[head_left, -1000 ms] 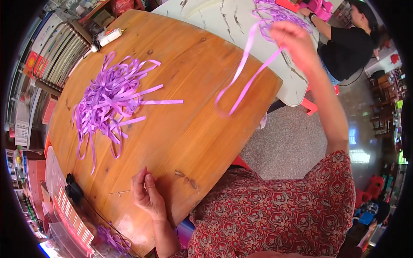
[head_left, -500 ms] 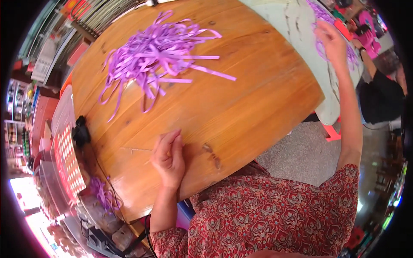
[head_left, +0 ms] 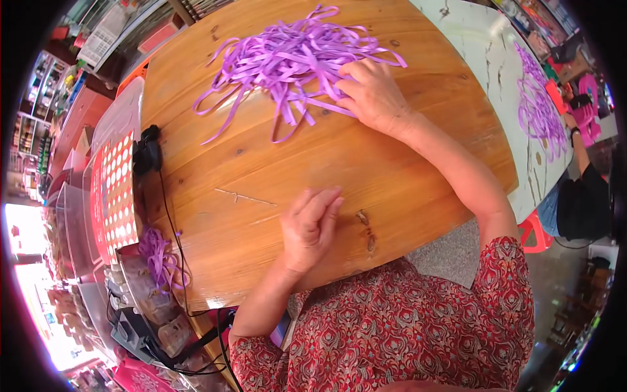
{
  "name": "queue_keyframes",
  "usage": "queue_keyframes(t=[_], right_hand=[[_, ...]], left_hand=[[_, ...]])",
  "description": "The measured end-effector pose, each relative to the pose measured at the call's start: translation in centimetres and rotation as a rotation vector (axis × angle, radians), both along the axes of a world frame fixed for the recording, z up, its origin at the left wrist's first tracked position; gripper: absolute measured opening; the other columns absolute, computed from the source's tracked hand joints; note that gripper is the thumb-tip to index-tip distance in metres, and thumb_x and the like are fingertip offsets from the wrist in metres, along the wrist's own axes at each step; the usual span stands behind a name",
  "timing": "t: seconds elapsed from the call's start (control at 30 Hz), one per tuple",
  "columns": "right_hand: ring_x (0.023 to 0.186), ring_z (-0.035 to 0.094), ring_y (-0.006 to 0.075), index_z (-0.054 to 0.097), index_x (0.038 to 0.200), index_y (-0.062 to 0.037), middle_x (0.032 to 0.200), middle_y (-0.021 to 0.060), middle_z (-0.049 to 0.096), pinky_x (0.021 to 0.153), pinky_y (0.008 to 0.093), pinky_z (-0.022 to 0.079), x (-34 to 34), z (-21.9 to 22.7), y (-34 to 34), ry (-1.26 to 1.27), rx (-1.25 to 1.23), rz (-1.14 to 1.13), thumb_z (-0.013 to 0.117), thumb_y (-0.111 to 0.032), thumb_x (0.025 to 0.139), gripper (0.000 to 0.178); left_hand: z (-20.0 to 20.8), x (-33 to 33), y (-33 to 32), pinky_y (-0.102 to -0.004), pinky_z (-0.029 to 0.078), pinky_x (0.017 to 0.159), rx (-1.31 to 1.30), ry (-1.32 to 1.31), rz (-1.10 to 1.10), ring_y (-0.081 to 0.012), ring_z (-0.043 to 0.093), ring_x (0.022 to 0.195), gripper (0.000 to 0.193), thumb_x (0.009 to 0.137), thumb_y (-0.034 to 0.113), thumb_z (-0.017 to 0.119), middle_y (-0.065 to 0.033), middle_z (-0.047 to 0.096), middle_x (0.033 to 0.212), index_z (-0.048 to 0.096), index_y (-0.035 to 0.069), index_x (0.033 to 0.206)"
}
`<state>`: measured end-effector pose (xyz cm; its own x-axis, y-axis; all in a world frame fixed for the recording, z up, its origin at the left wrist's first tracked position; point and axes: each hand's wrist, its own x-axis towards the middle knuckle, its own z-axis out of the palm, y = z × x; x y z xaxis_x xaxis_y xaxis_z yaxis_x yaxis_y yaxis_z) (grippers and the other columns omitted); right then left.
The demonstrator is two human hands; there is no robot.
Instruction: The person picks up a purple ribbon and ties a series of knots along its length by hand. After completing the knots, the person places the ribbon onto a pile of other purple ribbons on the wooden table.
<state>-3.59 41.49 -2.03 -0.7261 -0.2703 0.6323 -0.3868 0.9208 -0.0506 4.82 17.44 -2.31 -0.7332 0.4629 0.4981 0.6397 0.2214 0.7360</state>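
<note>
A large tangled heap of purple ribbon (head_left: 287, 62) lies on the far part of the wooden table (head_left: 418, 183). At the heap's right side is my right hand (head_left: 375, 95), its bent fingers spread over the ribbon's loose strips and touching them. Whether a strip is between the fingers cannot be made out. My left hand (head_left: 310, 225) is closed near the table's front edge, thumb and fingers pressed together. Anything inside its pinch is too small or hidden to name. Just left of it, a thin pale thread-like piece (head_left: 245, 196) lies on the wood.
At the left edge stand a red-and-white dotted box (head_left: 117, 189), a black device (head_left: 149, 149) with a cable, and a small purple ribbon bundle (head_left: 160, 258). On the right, a white marbled table (head_left: 506, 85) holds more purple ribbon (head_left: 539, 108). Beside it is a person in black (head_left: 581, 196).
My right hand has moved left from above the marbled table to the ribbon heap. My left hand stays closed near the front edge. The whole view has shifted.
</note>
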Motion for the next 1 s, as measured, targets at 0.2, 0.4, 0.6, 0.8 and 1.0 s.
queue_keyframes(t=[0.2, 0.4, 0.6, 0.8, 1.0], right_hand=[[0.091, 0.057, 0.0227, 0.065, 0.083, -0.0074, 0.096, 0.0063, 0.061, 0.081, 0.0389, 0.042, -0.4, 0.1, 2.7, -0.127, -0.038, 0.002, 0.067, -0.012, 0.077, 0.008], [0.089, 0.061, 0.0169, 0.064, 0.089, -0.0015, 0.097, 0.0078, 0.064, 0.078, 0.0328, 0.046, 3.5, 8.0, 3.6, -0.376, -0.857, 0.127, 0.055, -0.01, 0.092, 0.012], [0.071, 0.05, 0.0145, 0.059, 0.103, -0.0025, 0.079, 0.0045, 0.056, 0.072, 0.0311, 0.04, 8.1, 12.2, 4.0, -0.308, -1.394, 0.61, 0.048, -0.013, 0.096, 0.017], [0.069, 0.047, 0.0123, 0.055, 0.108, -0.004, 0.082, 0.0034, 0.053, 0.069, 0.0304, 0.039, 12.1, 10.8, -2.1, -0.55, -1.626, 0.691, 0.046, -0.015, 0.096, 0.018], [0.07, 0.047, 0.0101, 0.053, 0.106, -0.0037, 0.083, 0.0017, 0.053, 0.071, 0.0303, 0.04, 13.0, 10.0, -1.3, -0.543, -1.762, 0.734, 0.047, -0.012, 0.096, 0.014]], left_hand=[[-0.2, -0.1, -0.3, -0.0338, 0.047, 0.054, 0.015, 0.114, -0.036, -0.0264, 0.059, 0.063, 0.018, 0.076, 0.001, 0.069, -0.0101, 0.062, 0.08, 0.064, 0.003, 0.093], [0.2, 0.1, -0.5, -0.0337, 0.046, 0.054, 0.053, 0.083, -0.019, -0.0258, 0.058, 0.063, 0.016, 0.077, 0.001, 0.068, -0.0101, 0.061, 0.079, 0.064, 0.003, 0.093], [0.4, 1.1, 0.2, -0.0277, 0.048, 0.059, 0.016, -0.002, -0.084, -0.0203, 0.061, 0.068, 0.017, 0.079, -0.003, 0.066, -0.012, 0.062, 0.081, 0.064, -0.001, 0.097], [3.6, 3.4, 4.7, -0.0372, 0.047, 0.083, 0.302, -0.11, -0.038, -0.0263, 0.06, 0.086, 0.04, 0.078, 0.007, 0.07, -0.0142, 0.061, 0.097, 0.055, -0.002, 0.114], [3.0, 4.1, 6.1, -0.0335, 0.045, 0.078, 0.403, -0.374, -0.456, -0.0222, 0.059, 0.082, 0.028, 0.083, 0.012, 0.067, -0.0109, 0.061, 0.088, 0.059, 0.0, 0.108]])
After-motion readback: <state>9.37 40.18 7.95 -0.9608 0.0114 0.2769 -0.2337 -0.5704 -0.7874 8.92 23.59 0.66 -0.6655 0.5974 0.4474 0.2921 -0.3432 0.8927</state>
